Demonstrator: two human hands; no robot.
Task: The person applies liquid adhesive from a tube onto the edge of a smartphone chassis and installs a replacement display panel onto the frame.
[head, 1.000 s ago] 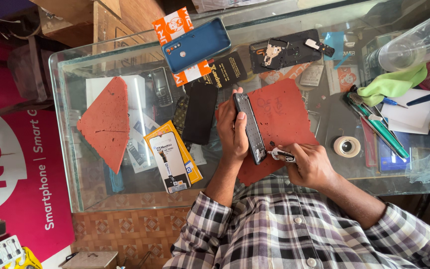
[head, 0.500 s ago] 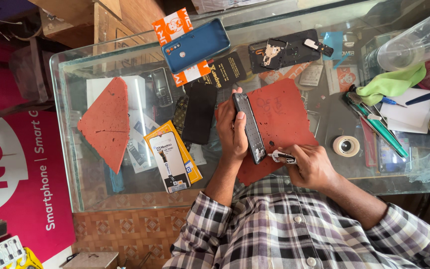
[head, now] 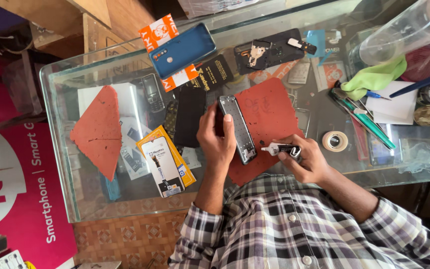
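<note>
My left hand (head: 216,140) grips an opened phone frame (head: 238,129) on edge, inside facing right, over a red rubber mat (head: 269,112) on the glass counter (head: 60,99). My right hand (head: 307,160) holds a small glue tube (head: 280,148) with its white nozzle pointing at the lower end of the frame, almost touching it. A black phone panel (head: 189,115) lies flat just left of my left hand.
A blue phone back cover (head: 182,50) rests on an orange and white box at the back. A red triangular mat (head: 100,130) and a yellow parts packet (head: 164,160) lie to the left. A tape roll (head: 335,141), tweezers, a pen, green cloth (head: 374,78) and clear container sit to the right.
</note>
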